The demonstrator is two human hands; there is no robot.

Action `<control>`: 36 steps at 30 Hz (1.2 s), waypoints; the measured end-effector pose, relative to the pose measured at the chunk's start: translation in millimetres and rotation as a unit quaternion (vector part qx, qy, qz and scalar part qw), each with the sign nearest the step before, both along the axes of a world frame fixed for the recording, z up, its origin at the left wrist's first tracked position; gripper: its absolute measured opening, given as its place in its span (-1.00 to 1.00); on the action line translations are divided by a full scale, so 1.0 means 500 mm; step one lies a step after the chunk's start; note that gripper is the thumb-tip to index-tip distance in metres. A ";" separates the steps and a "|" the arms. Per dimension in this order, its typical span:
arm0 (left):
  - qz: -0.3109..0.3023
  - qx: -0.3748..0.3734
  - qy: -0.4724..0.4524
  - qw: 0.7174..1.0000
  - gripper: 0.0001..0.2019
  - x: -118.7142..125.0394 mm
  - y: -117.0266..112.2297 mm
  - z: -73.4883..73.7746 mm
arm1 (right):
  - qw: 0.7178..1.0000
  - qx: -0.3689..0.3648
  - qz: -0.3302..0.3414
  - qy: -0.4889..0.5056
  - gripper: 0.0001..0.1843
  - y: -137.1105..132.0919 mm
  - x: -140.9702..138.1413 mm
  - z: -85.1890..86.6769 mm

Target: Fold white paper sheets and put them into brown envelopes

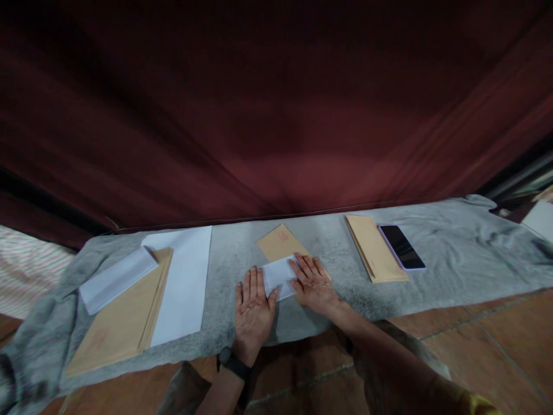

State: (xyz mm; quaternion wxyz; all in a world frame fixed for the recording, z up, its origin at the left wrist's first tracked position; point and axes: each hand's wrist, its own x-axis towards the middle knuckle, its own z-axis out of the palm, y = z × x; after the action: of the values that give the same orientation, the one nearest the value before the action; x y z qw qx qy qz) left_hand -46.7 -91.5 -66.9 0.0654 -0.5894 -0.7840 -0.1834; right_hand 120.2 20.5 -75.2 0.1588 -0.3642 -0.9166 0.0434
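Note:
A folded white sheet of paper (276, 275) lies in front of me, partly over a brown envelope (280, 242) with a faint red print. My right hand (314, 286) rests flat on the paper's right part, fingers spread, and hides some of the envelope. Just left of the paper, my left hand (254, 311) lies palm down with its fingers stretched out and its thumb by the paper's lower edge. A dark watch sits on my left wrist.
Grey cloth (332, 230) covers the surface. On the left are a stack of brown envelopes (116, 323), a folded white paper (116, 279) and large white sheets (185, 288). To the right lie more brown envelopes (378, 253) and a phone (402, 246). A dark red curtain (276, 144) hangs behind.

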 end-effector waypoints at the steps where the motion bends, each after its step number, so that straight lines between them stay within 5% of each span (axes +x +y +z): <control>1: -0.001 -0.003 0.003 1.000 -0.34 -0.002 -0.001 0.001 | 1.000 -0.004 0.001 -0.003 -0.41 0.000 0.001 0.002; 6: -0.027 -0.008 0.016 0.999 -0.25 -0.019 -0.007 0.005 | 1.000 -0.006 0.000 -0.004 -0.41 0.001 0.004 0.007; 9: -0.101 -0.016 0.035 0.994 -0.21 -0.038 -0.014 0.009 | 1.000 0.004 0.003 0.002 -0.42 0.004 0.007 0.009; 13: -0.199 -0.034 0.059 0.978 -0.47 -0.055 -0.015 0.018 | 1.000 0.004 0.019 0.005 -0.39 0.004 0.011 0.020; 18: -0.218 -0.068 0.075 0.971 -0.64 -0.042 -0.008 0.034 | 0.989 -0.037 0.142 -0.025 -0.30 -0.009 0.006 0.043; 24: -0.206 -0.088 0.025 0.974 -0.53 -0.027 -0.011 0.046 | 0.982 -0.050 0.176 -0.035 -0.43 -0.015 -0.015 0.064; 29: -0.197 -0.065 -0.036 0.978 -0.62 -0.062 -0.006 0.089 | 0.980 -0.089 0.177 -0.015 -0.55 0.011 -0.001 0.103; 33: -0.142 0.061 -0.165 0.974 -0.72 -0.095 -0.002 0.129 | 0.961 -0.227 0.115 0.106 -0.67 0.035 0.030 0.133; 36: -0.044 0.133 -0.327 0.934 -0.70 -0.104 0.006 0.147 | 0.898 -0.355 0.043 0.258 -0.60 0.047 0.036 0.139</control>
State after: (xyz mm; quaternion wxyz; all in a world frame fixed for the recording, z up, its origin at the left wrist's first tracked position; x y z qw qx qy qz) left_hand -98.6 -88.6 6.5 -0.1248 -0.5161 -0.7039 -0.4718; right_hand 138.4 43.9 -5.5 0.2479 -0.3327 -0.7823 0.4647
